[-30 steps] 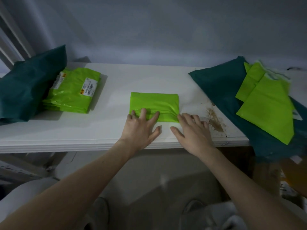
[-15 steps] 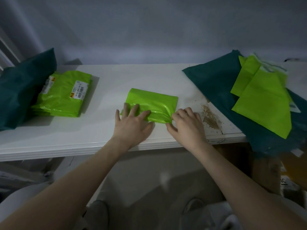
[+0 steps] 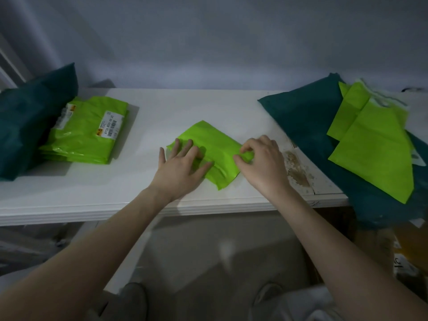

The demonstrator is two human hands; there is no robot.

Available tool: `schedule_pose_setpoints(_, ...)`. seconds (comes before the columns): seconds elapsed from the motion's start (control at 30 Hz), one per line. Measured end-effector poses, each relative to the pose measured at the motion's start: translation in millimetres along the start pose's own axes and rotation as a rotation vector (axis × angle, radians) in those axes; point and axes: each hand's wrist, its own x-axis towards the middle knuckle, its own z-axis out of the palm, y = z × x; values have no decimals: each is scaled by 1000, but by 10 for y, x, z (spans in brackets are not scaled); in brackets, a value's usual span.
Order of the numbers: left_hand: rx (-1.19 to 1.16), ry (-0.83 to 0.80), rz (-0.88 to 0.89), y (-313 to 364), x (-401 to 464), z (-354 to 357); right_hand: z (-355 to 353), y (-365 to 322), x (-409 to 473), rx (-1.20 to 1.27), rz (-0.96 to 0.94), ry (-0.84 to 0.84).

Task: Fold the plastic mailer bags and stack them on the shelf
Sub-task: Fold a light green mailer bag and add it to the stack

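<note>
White shelf (image 3: pixel 148 193) carried everything I saw. Dark green bags (image 3: pixel 308 121) lay at right end, loose lime mailers (image 3: pixel 375 144) on top. Stack of folded mailers (image 3: pixel 90 133) sat at left. Folded lime mailer (image 3: pixel 215 144) lay mid-shelf, skewed, between my hands. Left hand (image 3: pixel 183 165) pressed flat on its left part, fingers spread. Right hand (image 3: pixel 261 161) pinched its right edge.

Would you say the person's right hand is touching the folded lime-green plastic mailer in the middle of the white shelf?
Touching. The head view shows the right hand pinching the right corner of the folded lime-green plastic mailer between thumb and curled fingers.
</note>
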Motion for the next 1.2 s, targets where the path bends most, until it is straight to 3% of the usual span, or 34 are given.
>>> schedule_pose_setpoints(0.27, -168, 48, -54, -124, 18, -56, 157, -92, 139, 119, 169, -220)
schedule_pose_setpoints(0.4, -150, 66, -230, -124, 5, -131, 183, -137, 210, 229, 228, -233)
schedule_pose_setpoints(0.47, -219, 94, -302, -137, 18, -138, 193, -173, 215, 321, 262, -266)
schedule_pose_setpoints(0.63, -612, 156, -223, -184, 34, -145, 269, -263, 206, 441, 214, -251)
schedule_pose_setpoints(0.7, -668, 253, -198, -175, -2, -179, 314, -325, 206, 470, 165, -216)
schedule_pose_setpoints(0.97, -420, 471, -106, -541, -85, -591, 458, -951, 232, 490, 9, -127)
schedule_pose_setpoints(1.1, -271, 498, -181, -894, -177, -923, 575, -1491, 324, 493, -93, -132)
schedule_pose_setpoints(1.2, -30, 468, -256, -1227, -197, -1166, 688, -1894, 423, 477, -154, -157)
